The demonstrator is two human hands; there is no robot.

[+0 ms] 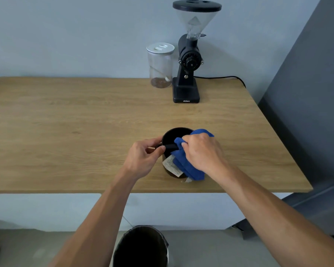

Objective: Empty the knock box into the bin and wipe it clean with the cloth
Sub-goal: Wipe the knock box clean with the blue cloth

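Observation:
A round black knock box (pixel 171 135) stands upright on the wooden table (pixel 85 122) near its front edge, with a pale label on its near side. My left hand (pixel 145 157) grips its left rim and the end of the black knock bar. My right hand (pixel 202 151) is closed on a blue cloth (pixel 185 164), pressed over the box's right rim; the cloth drapes down the box's near side. The bin (pixel 141 247), dark inside, stands on the floor below the table edge.
A black coffee grinder (pixel 187 74) with a clear hopper stands at the back of the table, its cable running right. A clear jar (pixel 160 66) with a white lid is beside it on the left. A dark grey wall (pixel 307 112) borders the table's right side.

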